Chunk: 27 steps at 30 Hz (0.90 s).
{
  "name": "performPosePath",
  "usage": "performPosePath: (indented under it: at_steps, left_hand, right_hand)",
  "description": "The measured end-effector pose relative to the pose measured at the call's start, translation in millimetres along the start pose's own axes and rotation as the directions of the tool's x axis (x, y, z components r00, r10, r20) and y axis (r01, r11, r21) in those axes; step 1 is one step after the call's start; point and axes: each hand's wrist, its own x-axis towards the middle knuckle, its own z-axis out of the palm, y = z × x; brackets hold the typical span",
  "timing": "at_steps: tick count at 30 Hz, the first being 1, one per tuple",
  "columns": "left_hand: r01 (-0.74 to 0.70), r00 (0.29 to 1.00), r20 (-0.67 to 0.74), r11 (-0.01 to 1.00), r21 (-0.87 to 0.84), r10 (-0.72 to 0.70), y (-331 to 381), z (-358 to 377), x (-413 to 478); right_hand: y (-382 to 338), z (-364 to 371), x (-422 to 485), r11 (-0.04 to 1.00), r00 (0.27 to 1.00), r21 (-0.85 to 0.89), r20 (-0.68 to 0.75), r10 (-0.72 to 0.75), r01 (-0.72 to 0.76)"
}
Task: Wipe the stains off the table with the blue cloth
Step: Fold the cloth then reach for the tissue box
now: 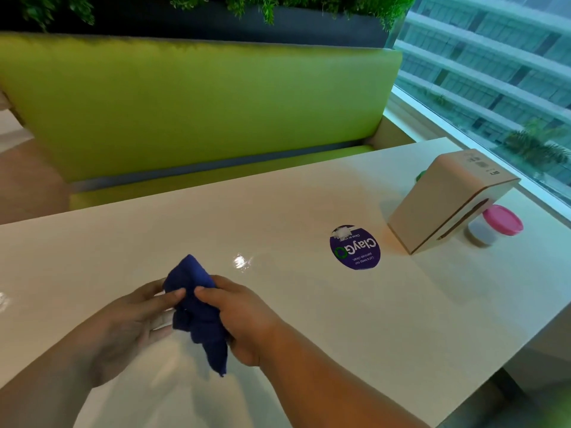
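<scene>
Cloth (197, 310), blue: bunched, held over the table (324, 329) at lower centre of frame, long axis running top to bottom, tail hanging down. Left hand (129, 322): thumb pinching the upper left edge, fingers relaxed beneath. Right hand (244, 316): thumb and curled fingers gripping the middle. Glossy patch (242, 261): just up-right of the peak, nearer the right hand; stain or glare, cannot tell.
</scene>
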Motion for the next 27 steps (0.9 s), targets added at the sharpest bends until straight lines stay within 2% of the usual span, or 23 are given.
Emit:
performPosePath:
  at_steps: [2,6,10,16,19,21,24,27]
  left_hand:
    - [-0.039,0.999,0.025,0.999,0.007,0.039,2,-5,-3]
    - [-0.156,0.974,-0.155,0.985,0.077,0.166,9,-22,-9]
    - [-0.246,0.93,-0.243,0.958,0.149,0.276,25,-45,-20]
    - [-0.308,0.788,-0.48,0.922,0.235,0.385,50,-118,-24]
    - [-0.298,0.736,-0.572,0.932,0.208,0.363,59,-155,-17]
    - [-0.262,0.724,-0.631,0.957,0.122,0.278,61,-179,-12]
    - [-0.184,0.745,-0.654,0.983,-0.016,0.129,60,-209,0]
    - [-0.112,0.778,-0.619,0.993,0.032,0.108,56,-231,10]
  right_hand:
    - [1,10,5,0.999,0.999,-0.043,-0.02,0.026,-0.027]
    - [-4,32,17,0.984,0.997,-0.169,-0.069,0.039,-0.05]
    - [-17,50,26,0.962,0.995,-0.27,-0.101,-0.001,-0.026]
    - [-25,48,21,0.956,0.979,-0.292,-0.202,-0.023,-0.038]
    - [-23,41,16,0.953,0.959,-0.301,-0.28,-0.048,-0.04]
    - [-22,38,11,0.956,0.948,-0.291,-0.311,-0.067,-0.028]
    - [-22,32,2,0.963,0.925,-0.269,-0.369,-0.093,-0.01]
    - [-21,25,-8,0.972,0.895,-0.236,-0.432,-0.108,0.004]
